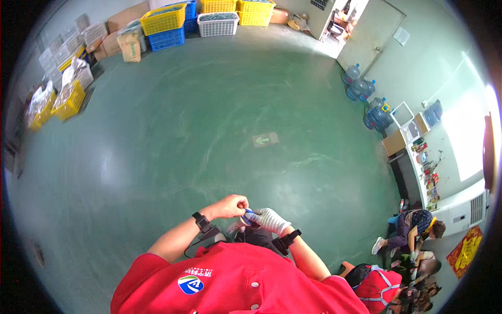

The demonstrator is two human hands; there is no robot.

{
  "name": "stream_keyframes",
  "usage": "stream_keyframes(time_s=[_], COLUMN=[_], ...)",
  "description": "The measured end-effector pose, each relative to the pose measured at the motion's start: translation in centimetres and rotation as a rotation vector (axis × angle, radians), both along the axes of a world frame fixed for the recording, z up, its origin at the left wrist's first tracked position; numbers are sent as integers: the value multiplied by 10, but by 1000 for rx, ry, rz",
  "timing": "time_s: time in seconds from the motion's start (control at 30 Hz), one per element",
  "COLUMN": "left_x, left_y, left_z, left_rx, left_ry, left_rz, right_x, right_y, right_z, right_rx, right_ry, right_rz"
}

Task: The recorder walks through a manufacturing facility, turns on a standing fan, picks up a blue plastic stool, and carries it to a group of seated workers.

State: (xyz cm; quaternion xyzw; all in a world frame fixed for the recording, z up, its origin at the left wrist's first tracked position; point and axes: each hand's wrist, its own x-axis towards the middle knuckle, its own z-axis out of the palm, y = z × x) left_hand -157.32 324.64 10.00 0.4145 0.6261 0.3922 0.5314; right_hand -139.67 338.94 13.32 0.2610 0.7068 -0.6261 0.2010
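My left hand (231, 206) is bare, its fingers curled closed in front of my red shirt. My right hand (271, 220) wears a white striped glove, and its fingertips close on a small, narrow blue object (251, 212) whose kind is too small to make out. The object lies in the gap between the two hands, with one end close to my left fingers. Whatever the left fist may hold is hidden. Black straps with small dark devices circle my left wrist (203, 222) and right wrist (286, 239).
Yellow crates (163, 20) and blue crates (167, 39) are stacked at the far wall. Large water bottles (361, 89) stand by the right wall, near a cluttered shelf (422, 175). Several people (415, 230) crouch at lower right. A floor arrow sign (265, 139) lies ahead.
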Motion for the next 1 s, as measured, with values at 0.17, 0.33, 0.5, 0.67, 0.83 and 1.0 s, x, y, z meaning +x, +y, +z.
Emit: stream_keyframes(time_s=[0.17, 0.33, 0.5, 0.67, 0.83, 1.0], left_x=[-129, -264, -389, -521, -655, -763], left_y=[141, 274, 404, 528, 685, 874], left_z=[-18, -26, 8, -2, 10, -25], left_rx=[37, -94, -58, 18, -66, 23], left_ry=[286, -102, -58, -357, -278, -235], left_rz=[-67, 83, 197, 243, 182, -19], right_x=[-130, -291, -444, -566, -691, -771], right_y=[138, 292, 429, 572, 711, 873], right_z=[-43, -60, -18, -18, -20, -29], right_rx=[100, 26, 169, 241, 298, 274], right_ry=[46, 52, 20, 108, 104, 98], right_rz=[53, -82, 50, 85, 82, -52])
